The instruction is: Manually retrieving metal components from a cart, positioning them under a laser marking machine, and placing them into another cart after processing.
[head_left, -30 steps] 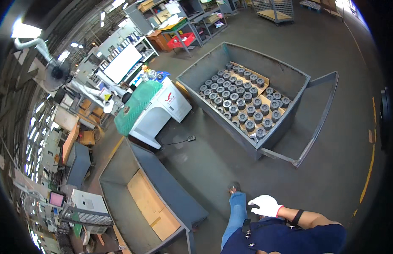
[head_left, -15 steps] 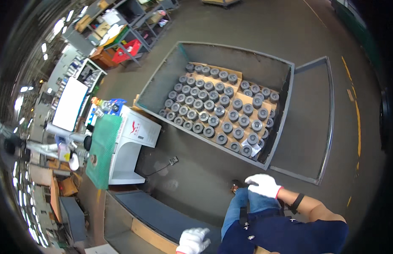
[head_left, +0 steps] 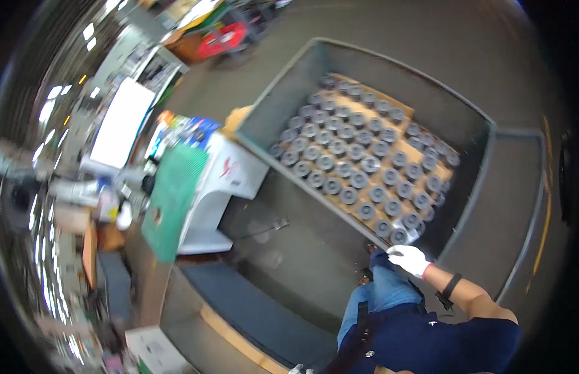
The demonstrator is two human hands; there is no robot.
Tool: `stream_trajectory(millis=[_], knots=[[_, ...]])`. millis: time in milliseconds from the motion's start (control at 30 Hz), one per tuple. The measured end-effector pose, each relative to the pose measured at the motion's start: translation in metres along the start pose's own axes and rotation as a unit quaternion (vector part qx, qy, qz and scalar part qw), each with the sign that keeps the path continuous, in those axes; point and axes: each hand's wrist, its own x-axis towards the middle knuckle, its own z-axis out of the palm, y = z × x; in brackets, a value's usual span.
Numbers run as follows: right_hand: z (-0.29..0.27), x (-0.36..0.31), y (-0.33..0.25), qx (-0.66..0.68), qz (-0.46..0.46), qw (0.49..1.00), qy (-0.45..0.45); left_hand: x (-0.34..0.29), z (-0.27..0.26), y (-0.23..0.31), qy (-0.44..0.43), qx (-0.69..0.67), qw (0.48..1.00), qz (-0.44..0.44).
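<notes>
A large grey metal bin [head_left: 420, 76] stands in front of me, holding rows of dark grey ring-shaped metal parts [head_left: 370, 164] on sheets of brown cardboard [head_left: 389, 163]. My right hand [head_left: 410, 260], in a white glove, is at the bin's near right corner. Its fingers reach forward, slightly bent and apart, with nothing visible in them; whether they touch the rim I cannot tell. Only a sliver of my gloved left hand [head_left: 300, 369] shows at the bottom edge, its fingers mostly out of the picture.
Left of the bin stands a white desk [head_left: 239, 171] with a green mat [head_left: 175, 202] and a bright monitor [head_left: 122, 123]. A second bin [head_left: 255, 299] with a blue-grey side lies near me at lower left. A metal frame [head_left: 541, 187] extends right of the large bin.
The view has turned, and the bin now appears nearer and further right. My right hand has come up to the bin's corner. My left hand has nearly left the picture.
</notes>
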Motion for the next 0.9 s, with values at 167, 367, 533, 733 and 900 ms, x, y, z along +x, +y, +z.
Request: stream_trajectory(millis=[167,367,533,733,900], knots=[[0.018,0.035,-0.003,-0.085,-0.011,0.984,-0.155,-0.139,0.023,0.044,0.063,0.175,0.982,0.038],[0.045,0.039,-0.014,-0.185,-0.046,0.950,-0.249,-0.235,0.081,0.014,-0.041,0.178,0.955,-0.234],[0.092,0.028,0.023,-0.198,-0.036,0.928,-0.313,-0.311,0.139,-0.021,-0.046,0.077,0.937,-0.338],[0.136,-0.016,0.029,-0.345,-0.066,0.852,-0.389,-0.385,0.251,-0.048,-0.186,-0.038,0.899,-0.394],[0.156,-0.035,0.004,-0.440,-0.117,0.795,-0.400,-0.374,0.251,-0.049,-0.265,-0.143,0.886,-0.353]])
